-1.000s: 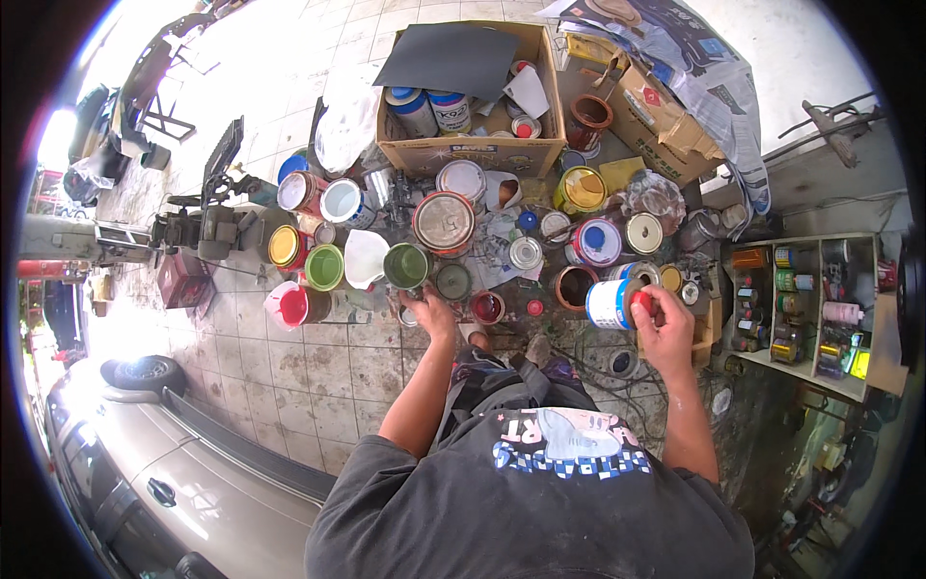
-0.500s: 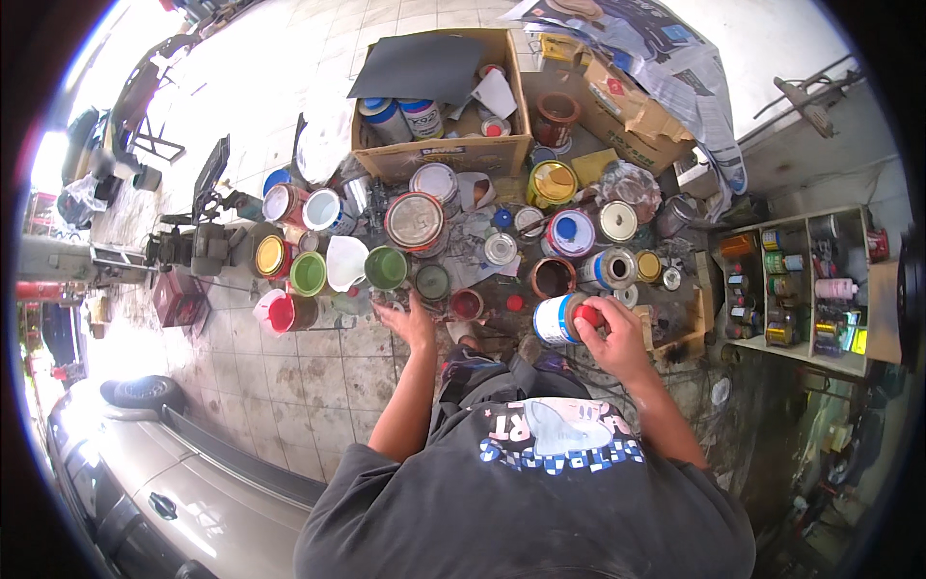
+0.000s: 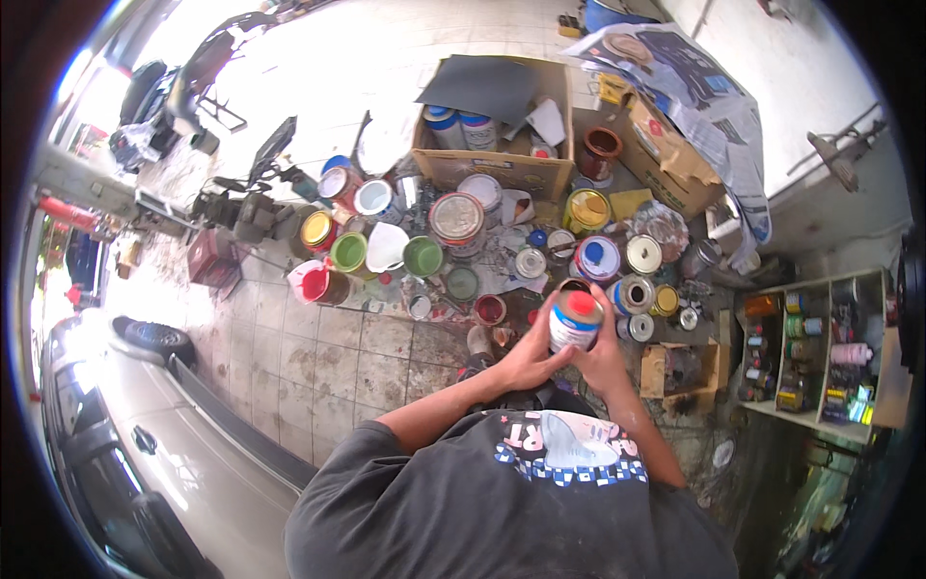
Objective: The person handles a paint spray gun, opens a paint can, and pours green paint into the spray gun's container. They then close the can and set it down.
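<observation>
A can with a white and blue label, a brown top and a red cap is held in front of my chest. My left hand wraps its left side, and my right hand grips it from the right. Just behind it an open can with a dark rim is partly hidden. To the right stands a can with a round mouth. A small cup of dark red paint sits to the left, near a dark green cup.
Many paint cans crowd the floor ahead, including a large lidded can and a green cup. Behind them stands a cardboard box of cans. A shelf of bottles is at right, a car at left.
My left hand has come across from the cups at left and now holds the can together with my right hand. The can has turned more upright. The whole view has shifted.
</observation>
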{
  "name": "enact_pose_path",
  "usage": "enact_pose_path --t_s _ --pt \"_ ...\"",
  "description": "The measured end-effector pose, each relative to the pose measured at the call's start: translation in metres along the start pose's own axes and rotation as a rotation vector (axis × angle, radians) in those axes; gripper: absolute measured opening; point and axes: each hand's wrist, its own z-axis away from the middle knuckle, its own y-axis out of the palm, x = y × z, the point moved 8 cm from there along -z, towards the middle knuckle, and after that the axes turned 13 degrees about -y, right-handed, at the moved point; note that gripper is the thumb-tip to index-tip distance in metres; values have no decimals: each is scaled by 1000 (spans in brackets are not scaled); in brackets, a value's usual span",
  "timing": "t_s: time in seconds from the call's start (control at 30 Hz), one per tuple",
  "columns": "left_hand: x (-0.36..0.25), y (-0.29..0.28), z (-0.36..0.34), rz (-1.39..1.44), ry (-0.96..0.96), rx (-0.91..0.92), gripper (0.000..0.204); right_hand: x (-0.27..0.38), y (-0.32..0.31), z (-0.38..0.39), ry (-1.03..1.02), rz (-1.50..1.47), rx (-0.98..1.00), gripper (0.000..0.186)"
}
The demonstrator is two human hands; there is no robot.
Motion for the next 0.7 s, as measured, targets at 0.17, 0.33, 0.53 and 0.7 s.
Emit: enact_pose_path --t_s 0.17,0.33,0.53,0.7 --pt "-24 6 27 -462 119 180 67 -44 -36 38 493 -497 39 84" --pt "-119 25 46 -718 796 103 38 -20 -36 64 420 -657 615 87" --pt "-165 84 69 -760 1223 276 38 1 -21 103 445 -861 926 89" --pt "-149 117 71 -772 1170 260 39 19 -19 109 426 -934 1005 91"
